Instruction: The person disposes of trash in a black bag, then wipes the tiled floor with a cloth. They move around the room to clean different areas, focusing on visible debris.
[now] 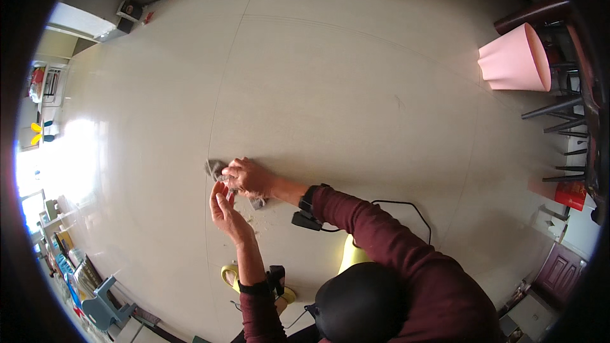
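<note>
My right hand [250,178] reaches left across the floor, fingers bent over a grey fuzzy cloth [214,168]. Part of that cloth is hidden beneath the hand, and a grey piece [258,203] shows below the palm. Close in front of it is my left hand [228,216], palm turned toward the right hand, fingers slightly curled, with nothing visible in it. Its fingertips overlap the right hand's fingers, so I cannot tell whether they touch. Small pale crumbs [257,224] lie scattered on the floor beside the left wrist.
Pale floor tiles [333,105] surround the hands. A black cable [424,214] loops by my right arm, near a yellow-green object [351,253]. A yellow slipper [229,277] is below. A pink bin [514,62] stands right; a grey plastic stool [107,302] is lower left.
</note>
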The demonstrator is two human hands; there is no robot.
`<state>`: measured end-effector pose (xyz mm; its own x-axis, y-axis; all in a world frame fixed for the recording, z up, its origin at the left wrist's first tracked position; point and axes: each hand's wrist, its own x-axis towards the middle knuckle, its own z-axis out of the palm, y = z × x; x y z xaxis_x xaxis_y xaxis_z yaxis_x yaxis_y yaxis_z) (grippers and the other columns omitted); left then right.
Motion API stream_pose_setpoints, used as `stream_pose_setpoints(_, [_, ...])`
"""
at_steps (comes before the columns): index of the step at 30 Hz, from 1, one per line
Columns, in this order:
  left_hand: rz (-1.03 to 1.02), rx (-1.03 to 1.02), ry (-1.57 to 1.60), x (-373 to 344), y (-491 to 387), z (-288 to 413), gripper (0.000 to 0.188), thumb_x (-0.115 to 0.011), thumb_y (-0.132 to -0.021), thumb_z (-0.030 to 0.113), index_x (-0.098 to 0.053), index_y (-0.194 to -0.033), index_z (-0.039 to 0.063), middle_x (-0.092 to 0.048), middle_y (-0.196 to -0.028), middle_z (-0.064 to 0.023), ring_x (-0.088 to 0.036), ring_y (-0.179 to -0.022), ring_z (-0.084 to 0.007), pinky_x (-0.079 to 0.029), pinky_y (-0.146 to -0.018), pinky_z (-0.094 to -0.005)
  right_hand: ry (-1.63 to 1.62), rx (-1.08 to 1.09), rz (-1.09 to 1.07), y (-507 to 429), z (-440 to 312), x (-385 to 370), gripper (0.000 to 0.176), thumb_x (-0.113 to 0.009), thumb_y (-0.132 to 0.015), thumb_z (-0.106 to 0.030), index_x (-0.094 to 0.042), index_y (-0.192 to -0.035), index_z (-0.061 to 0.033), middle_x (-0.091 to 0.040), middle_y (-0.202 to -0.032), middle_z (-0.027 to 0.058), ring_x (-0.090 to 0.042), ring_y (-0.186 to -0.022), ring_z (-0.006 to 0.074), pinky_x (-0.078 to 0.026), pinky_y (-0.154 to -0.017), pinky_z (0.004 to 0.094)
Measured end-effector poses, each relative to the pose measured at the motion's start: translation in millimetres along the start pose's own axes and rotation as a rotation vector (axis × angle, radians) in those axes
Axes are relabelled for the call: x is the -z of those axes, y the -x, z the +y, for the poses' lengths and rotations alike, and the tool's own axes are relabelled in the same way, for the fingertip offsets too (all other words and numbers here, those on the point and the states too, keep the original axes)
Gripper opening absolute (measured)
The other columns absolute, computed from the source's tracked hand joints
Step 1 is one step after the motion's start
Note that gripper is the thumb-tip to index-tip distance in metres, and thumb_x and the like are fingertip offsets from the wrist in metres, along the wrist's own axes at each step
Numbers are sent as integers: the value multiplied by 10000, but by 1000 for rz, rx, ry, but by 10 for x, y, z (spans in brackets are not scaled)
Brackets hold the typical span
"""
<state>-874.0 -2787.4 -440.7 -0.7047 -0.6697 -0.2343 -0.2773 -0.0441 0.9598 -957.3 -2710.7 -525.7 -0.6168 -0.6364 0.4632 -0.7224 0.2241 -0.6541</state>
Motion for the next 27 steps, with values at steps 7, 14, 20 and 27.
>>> stream_pose_setpoints(7, [-166, 3, -68, 33, 453, 323, 336, -450, -986, 253, -589, -1153, -4, -618, -1128, -115, -581, -1051, -189, -466, -910, -339, -639, -634, 367, 959, -225, 1266, 398, -628, -717, -91, -615, -1114, -111, -613, -1100, 60, -593, -1015, 193, -490, -858, 310])
stream_pose_setpoints(14, [-366, 76, 10, -323, 288, 304, 325, -462, -978, 245, -597, -1147, 2, -617, -1136, -116, -584, -1057, -200, -482, -899, -343, -172, -819, 961, 2553, 269, 2958, 462, -507, -764, -81, -564, -1219, -20, -582, -1191, 82, -537, -1093, 164, -419, -956, 325])
stream_pose_setpoints(20, [-285, 70, -49, -248, 110, 167, 320, -444, -981, 235, -597, -1151, 10, -617, -1122, -108, -581, -1050, -195, -483, -892, -338, 873, -854, 523, 2618, 766, 2789, 593, -549, -660, -95, -527, -1253, -79, -485, -1265, 197, -439, -1189, 413, -354, -994, 532])
stream_pose_setpoints(27, [-151, 152, -52, -219, 156, -163, 289, -449, -988, 194, -578, -1184, 25, -594, -1170, -82, -565, -1046, -171, -455, -899, -307, 441, -476, 188, 942, 346, 1016, 541, -608, -601, -39, -608, -1140, -88, -494, -1208, 134, -487, -1081, 351, -401, -907, 482])
